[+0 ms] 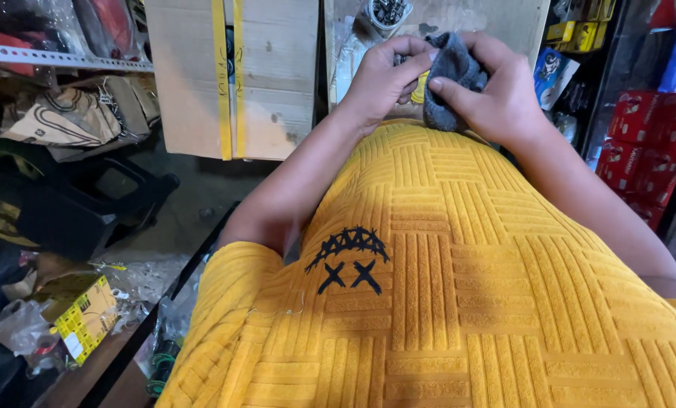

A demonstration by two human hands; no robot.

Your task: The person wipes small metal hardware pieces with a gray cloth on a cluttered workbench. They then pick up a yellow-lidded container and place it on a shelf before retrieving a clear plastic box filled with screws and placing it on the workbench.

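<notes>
Yellow shirt [443,302] fills the foreground; beyond it, left hand [379,79] and right hand [496,94] both clench a grey cloth [451,68] around a small yellow part [421,87], which could slip out, being mostly hidden.

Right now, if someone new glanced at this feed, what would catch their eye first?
The yellow shirt fills the lower frame, a black design on its chest. Above it, at top centre, the left hand and right hand both grip a grey cloth, with something yellow partly hidden behind it. Red boxes are stacked at the right edge, and a wooden crate with yellow straps stands upper left.
</notes>
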